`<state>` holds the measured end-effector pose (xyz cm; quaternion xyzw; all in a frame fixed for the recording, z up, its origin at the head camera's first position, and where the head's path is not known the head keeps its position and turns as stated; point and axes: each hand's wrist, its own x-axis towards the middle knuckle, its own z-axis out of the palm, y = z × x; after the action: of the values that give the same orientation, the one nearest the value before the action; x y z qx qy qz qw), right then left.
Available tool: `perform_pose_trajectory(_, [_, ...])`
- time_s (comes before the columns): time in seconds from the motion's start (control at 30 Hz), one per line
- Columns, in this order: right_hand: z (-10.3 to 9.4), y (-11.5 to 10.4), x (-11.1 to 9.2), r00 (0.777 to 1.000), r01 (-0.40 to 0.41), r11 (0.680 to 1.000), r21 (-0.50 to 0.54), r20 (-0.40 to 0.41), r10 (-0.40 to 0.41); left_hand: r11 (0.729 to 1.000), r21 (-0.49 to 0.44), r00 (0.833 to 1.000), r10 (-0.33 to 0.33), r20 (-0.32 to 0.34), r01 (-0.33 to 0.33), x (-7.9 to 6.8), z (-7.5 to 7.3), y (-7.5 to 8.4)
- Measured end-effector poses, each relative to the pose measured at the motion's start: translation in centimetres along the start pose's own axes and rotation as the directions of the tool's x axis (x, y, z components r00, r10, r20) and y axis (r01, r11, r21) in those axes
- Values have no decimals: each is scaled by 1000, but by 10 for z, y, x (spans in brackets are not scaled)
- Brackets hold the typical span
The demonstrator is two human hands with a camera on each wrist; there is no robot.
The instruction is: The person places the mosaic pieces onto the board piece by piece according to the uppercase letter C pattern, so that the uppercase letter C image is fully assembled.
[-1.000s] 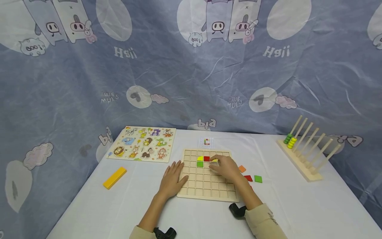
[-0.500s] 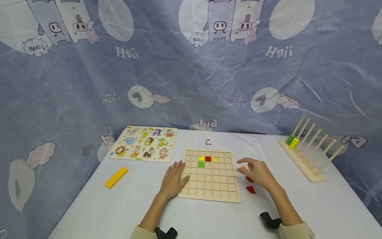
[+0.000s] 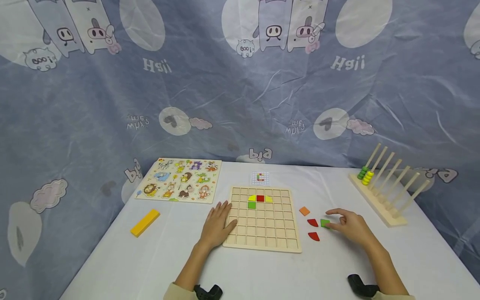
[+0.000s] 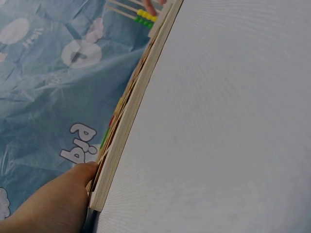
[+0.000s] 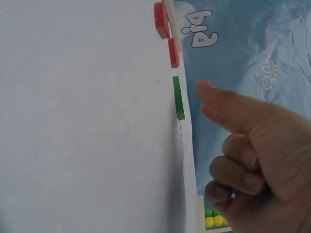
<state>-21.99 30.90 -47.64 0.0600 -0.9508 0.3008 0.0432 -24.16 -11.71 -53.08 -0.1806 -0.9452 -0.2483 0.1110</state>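
My left hand (image 3: 217, 225) rests with straight fingers on the left edge of a wooden grid board (image 3: 264, 229). Set into the board's upper cells are a red square tile (image 3: 260, 198) between two yellow pieces, and a green tile (image 3: 251, 205) below the left yellow one. To the right of the board, my right hand (image 3: 350, 227) hovers by a loose green square tile (image 3: 324, 223), thumb and index finger apart. Its thumb tip overlaps that tile's edge in the head view. In the right wrist view the hand (image 5: 262, 145) shows a gap to the green tile (image 5: 179, 97).
An orange tile (image 3: 304, 211) and two red quarter-round pieces (image 3: 313, 236) lie right of the board. Behind it is a small pattern card (image 3: 260, 183). An animal puzzle (image 3: 180, 180) and yellow block (image 3: 145, 223) are left; a bead rack (image 3: 378, 204) stands right.
My right hand has left the yellow piece in the upper row and moved right, past the orange tile, to the loose green tile. My left hand has stayed on the board's edge.
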Motion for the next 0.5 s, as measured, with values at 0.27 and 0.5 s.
perform_pose_trajectory(0.27, [4, 12, -2, 999, 0, 1000, -1, 50, 0, 1000, 2, 1000, 0, 3, 0, 0, -1, 1])
perform_pose_trajectory(0.5, [5, 15, -3, 1000, 18, 999, -44, 8, -18, 1000, 4, 1000, -1, 4, 1, 0, -1, 1])
